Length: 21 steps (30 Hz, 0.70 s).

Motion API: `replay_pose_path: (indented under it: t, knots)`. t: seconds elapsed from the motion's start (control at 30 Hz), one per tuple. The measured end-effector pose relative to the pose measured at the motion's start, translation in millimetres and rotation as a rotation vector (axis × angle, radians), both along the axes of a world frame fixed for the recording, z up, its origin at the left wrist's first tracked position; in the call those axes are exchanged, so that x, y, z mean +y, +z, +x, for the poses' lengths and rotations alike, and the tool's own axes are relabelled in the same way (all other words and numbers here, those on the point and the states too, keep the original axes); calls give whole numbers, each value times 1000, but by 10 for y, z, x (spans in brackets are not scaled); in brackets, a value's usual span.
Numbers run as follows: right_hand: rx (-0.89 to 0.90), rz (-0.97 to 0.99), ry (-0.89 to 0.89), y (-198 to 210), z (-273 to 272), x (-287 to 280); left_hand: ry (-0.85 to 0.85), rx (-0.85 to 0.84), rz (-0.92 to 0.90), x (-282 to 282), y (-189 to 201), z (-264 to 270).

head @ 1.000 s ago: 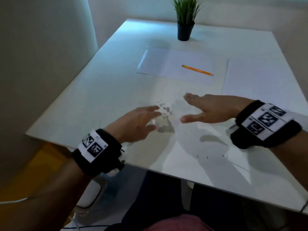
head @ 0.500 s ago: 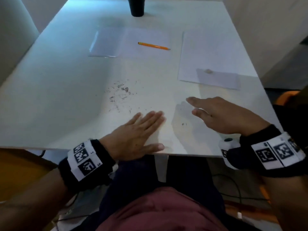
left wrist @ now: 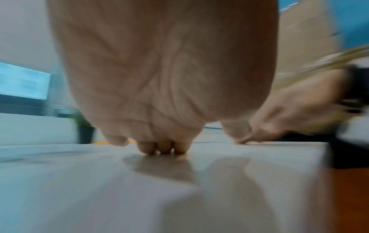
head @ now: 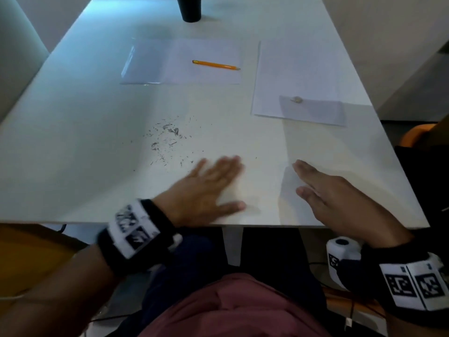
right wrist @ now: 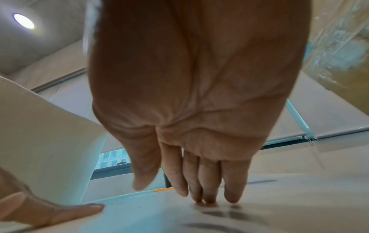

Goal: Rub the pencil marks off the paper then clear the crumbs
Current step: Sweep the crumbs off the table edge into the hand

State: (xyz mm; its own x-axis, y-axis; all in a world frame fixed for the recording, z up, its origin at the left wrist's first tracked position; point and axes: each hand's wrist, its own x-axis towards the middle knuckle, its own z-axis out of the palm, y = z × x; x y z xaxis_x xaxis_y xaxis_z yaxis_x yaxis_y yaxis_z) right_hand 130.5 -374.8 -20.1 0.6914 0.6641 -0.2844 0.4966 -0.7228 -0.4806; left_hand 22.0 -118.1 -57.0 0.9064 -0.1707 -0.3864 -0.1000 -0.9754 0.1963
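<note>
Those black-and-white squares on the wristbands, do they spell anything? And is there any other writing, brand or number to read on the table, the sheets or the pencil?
No readable text anywhere.
Right wristband: square coded patterns, no words.
Left wristband: similar squares, blurred by motion.
Pencil: any print too small to read.
Paper sheets: no writing can be made out.
Black pot: no label shows.

orange pencil (head: 215, 65), white table (head: 73, 117), dark grey, perhaps black, crumbs (head: 167, 139).

A big white table (head: 73, 147) stands by pale walls (head: 21, 32), with a round light (right wrist: 23, 21) on the ceiling.
</note>
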Motion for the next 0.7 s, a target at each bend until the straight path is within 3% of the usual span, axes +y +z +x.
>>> replay_pose_path:
  t: [0.1,0.17,0.3,0.4,0.57,0.7]
  knots:
    - [71,-22,-19,-85,-48,-26,230,114,161,538,121,-98]
    - [67,-38,-29,-118,-80,15,297,109,193,646,187,-121]
    - [76,-123,23,-134,-149,214,111,-71,17,213,257,-252]
    - [92,-269,99,-107,-121,381,-2,-41,-53,2,143,-491]
    - [73,-422,234,-33,-109,792,119,-21,-6,425,50,-679]
    - [46,-415,387,-54,-310,1378,220,46,49,814,86,-566]
